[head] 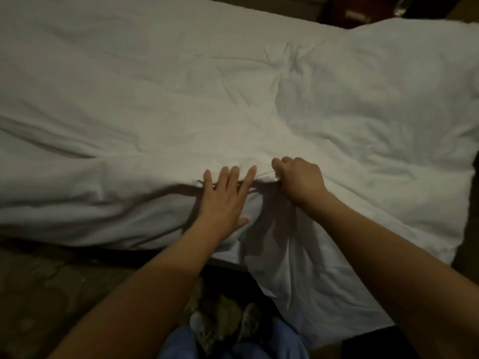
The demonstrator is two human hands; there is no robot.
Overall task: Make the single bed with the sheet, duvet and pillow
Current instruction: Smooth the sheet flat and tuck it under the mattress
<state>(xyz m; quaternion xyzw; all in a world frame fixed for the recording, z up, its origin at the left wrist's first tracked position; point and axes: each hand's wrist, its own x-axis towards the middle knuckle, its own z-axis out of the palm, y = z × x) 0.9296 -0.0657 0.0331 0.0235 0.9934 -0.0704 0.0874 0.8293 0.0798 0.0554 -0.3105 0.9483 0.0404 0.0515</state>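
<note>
Pinching a fold of the white duvet (233, 104), the right hand (298, 181) is curled into a fist with the cloth bunched inside its fingers. Just beside it, the left hand (225, 200) lies flat on the same cloth. Its fingers are straight and spread a little, and its thumb presses the soft edge down. The 2 hands are close, almost touching, near the side of the bed where the person stands.

Closest of all, at the bottom, are blue trousers (233, 343) and a pair of shoes (225, 322) on a dark floor (51, 294). It is dim down there, so the shoes are hard to see well.

A thinner white sheet (298, 275) hangs down over the near side of the bed, below the right arm, and reaches toward the floor.

Past the hands, the duvet covers nearly the whole bed. It is puffy and full of wrinkles, with a deep crease in the middle. On the right it looks thicker and lumpier. I cannot tell if a pillow is under it.

Far away, at the top right, sits a dark red thing (355, 11) with a small pale label. The writing on it is too blurry to read.
</note>
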